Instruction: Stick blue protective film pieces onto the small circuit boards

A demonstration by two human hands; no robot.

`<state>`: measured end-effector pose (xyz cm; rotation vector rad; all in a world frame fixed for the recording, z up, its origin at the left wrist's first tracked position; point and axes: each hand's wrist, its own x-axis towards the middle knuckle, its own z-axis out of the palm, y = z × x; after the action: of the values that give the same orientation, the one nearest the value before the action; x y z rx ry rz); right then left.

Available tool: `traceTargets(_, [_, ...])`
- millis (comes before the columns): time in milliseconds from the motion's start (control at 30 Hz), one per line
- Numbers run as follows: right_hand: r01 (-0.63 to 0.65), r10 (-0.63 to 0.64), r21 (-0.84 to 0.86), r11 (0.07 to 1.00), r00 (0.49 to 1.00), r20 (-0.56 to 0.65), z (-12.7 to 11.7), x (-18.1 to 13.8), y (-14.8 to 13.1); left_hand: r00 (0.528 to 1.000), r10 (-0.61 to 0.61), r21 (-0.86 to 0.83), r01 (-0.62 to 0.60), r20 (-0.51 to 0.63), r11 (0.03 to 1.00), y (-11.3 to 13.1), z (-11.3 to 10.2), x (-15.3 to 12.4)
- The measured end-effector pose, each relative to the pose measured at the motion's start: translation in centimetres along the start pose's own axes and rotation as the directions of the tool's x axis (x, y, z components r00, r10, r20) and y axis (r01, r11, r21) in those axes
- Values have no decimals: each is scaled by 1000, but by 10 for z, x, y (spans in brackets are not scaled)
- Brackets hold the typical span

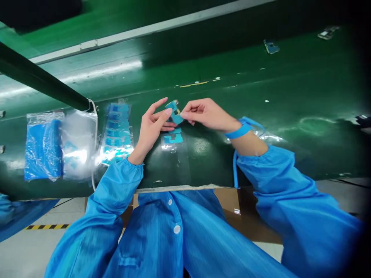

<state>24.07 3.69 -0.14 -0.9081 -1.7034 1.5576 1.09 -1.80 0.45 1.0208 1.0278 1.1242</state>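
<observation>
Both hands meet over the green conveyor belt (290, 85). My left hand (152, 125) pinches a small teal-blue sticker piece (174, 111) between thumb and fingers. My right hand (204, 113) grips the same piece from the right with its fingertips. A blue wrist strap (240, 131) with a cord circles my right wrist. Just below the hands, a clear film strip with teal stickers (173, 138) lies flat on the belt. I wear blue coat sleeves.
A clear sheet with several blue stickers (117, 131) lies left of my left hand. Farther left are plastic bags of blue parts (43, 144) and a clear bag (78, 144). Small devices (271, 46) ride the far belt. A dark bar (43, 81) crosses upper left.
</observation>
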Motion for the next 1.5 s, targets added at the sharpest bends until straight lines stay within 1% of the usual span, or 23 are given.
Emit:
traceTargets(67, [-5, 20, 119, 993, 993, -121, -25, 22, 1, 997, 70, 31, -69, -37, 997, 3, -3, 2])
traceTargets(167, [18, 79, 255, 967, 927, -367, -53, 52, 10, 985, 168, 86, -163, -43, 983, 13, -9, 2])
traceTargets(233, [-28, 137, 243, 970, 884, -448, -57, 59, 17, 976, 217, 155, -209, -32, 965, 21, -17, 0])
traceTargets(300, [-66, 116, 122, 990, 878, -464, -46, 50, 23, 969, 248, 274, -235, -12, 933, 26, -28, -1])
traceTargets(333, [-66, 65, 14, 998, 895, -441, -37, 40, 24, 964, 267, 361, -256, 21, 897, 27, -34, -2])
traceTargets(367, [-44, -9, -128, 991, 924, -383, -26, 28, 25, 955, 282, 467, -291, 91, 835, 26, -40, -3])
traceTargets(433, [93, -176, -436, 895, 972, -154, -3, 0, 25, 920, 243, 680, -392, 309, 620, 20, -47, -5])
traceTargets(500, [268, -282, -603, 752, 956, 74, 14, -23, 24, 867, 94, 788, -486, 490, 379, 11, -49, -6])
traceTargets(533, [327, -313, -641, 695, 939, 141, 20, -31, 24, 850, 20, 807, -508, 527, 300, 6, -49, -7])
traceTargets(567, [361, -333, -669, 650, 926, 176, 23, -36, 24, 844, -20, 820, -514, 536, 252, 2, -47, -7])
traceTargets(733, [439, -396, -776, 452, 879, 266, 21, -38, 28, 846, 10, 831, -526, 534, 179, -4, -43, -6])
traceTargets(867, [487, -509, -828, 278, 806, 303, 22, -34, 25, 847, -11, 835, -521, 531, 175, -3, -47, -6])
traceTargets(933, [483, -547, -856, 183, 774, 319, 24, -35, 19, 840, -16, 830, -532, 542, 168, -5, -49, -7])
traceTargets(1000, [497, -576, -860, 118, 739, 348, 25, -38, 10, 826, -32, 820, -552, 562, 151, -8, -51, -7])
traceTargets(1067, [535, -618, -835, 124, 700, 357, 25, -42, -1, 814, -58, 813, -568, 578, 124, -13, -51, -7])
traceTargets(1100, [557, -651, -816, 157, 679, 338, 24, -44, -6, 812, -73, 814, -571, 579, 110, -15, -50, -6])
traceTargets(1133, [573, -688, -792, 211, 662, 296, 23, -45, -10, 813, -85, 817, -569, 576, 97, -16, -49, -5])
traceTargets(1200, [572, -755, -744, 346, 640, 141, 19, -47, -15, 817, -102, 823, -563, 568, 77, -15, -47, -4])
traceTargets(1267, [538, -765, -702, 467, 643, -16, 16, -46, -13, 824, -105, 831, -550, 556, 86, -8, -44, -8])
traceTargets(1333, [503, -740, -685, 527, 668, -79, 14, -45, -9, 851, -81, 852, -505, 518, 139, 3, -44, -20])
traceTargets(1400, [502, -722, -683, 531, 690, -54, 14, -45, -5, 904, -31, 892, -415, 426, 180, 13, -51, -41])
traceTargets(1433, [512, -721, -683, 521, 693, -31, 14, -45, -5, 937, -4, 923, -343, 349, 174, 17, -59, -53])
traceTargets(1500, [535, -724, -679, 503, 690, 8, 15, -47, -5, 992, 55, 987, -120, 115, 107, 22, -83, -77])
